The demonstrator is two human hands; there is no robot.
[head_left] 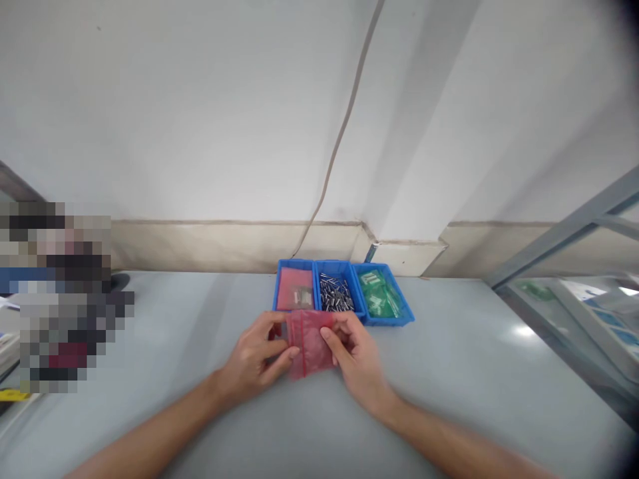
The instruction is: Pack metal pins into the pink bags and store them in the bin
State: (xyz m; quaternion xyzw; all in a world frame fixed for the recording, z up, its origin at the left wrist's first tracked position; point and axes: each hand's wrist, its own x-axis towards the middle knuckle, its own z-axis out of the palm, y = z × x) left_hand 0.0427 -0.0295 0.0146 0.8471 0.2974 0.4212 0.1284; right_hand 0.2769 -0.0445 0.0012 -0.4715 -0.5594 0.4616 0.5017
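Left hand (260, 352) and right hand (357, 359) pinch a red bag (313, 346) at opposite sides, partly obscuring the near edge of a blue bin (335, 267) holding metal pieces (337, 294) just beyond.

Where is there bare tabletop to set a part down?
Table: left of the left hand and blue bins; right of the right hand and bins, up to the metal frame; smaller patch between the forearms. Crowded: middle, both hands holding the red bag in front of the bins.

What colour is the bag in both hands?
The bag is red, clearest in the head view.
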